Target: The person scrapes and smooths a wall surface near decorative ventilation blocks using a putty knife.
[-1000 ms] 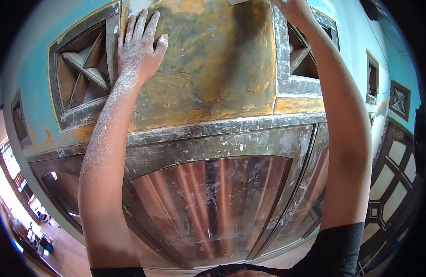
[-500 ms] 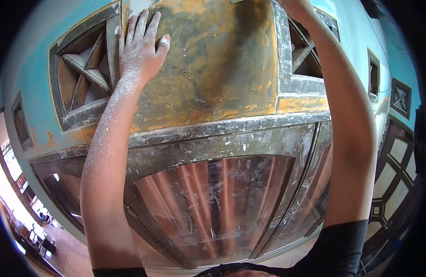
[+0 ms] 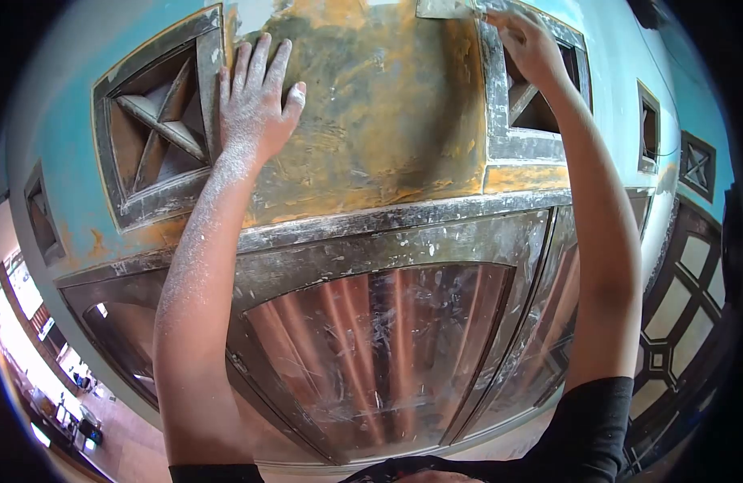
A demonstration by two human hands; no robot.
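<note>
My left hand, dusted with white powder, lies flat with fingers spread on the wall at the left of a patchy ochre and grey panel. At the upper right, my right hand is closed around the handle of a scraper. The scraper's flat blade lies over the top right of the panel, next to the frame of the right vent. A dark shadow falls on the panel below the blade.
A wooden vent with crossed slats sits left of the panel. Below runs a worn, paint-flecked beam over a glazed door with reddish curtains behind it. Another dark lattice door stands far right.
My right hand has come lower, bringing the scraper's blade and handle into view. My left hand stays flat on the wall, and the whole view has shifted slightly.
</note>
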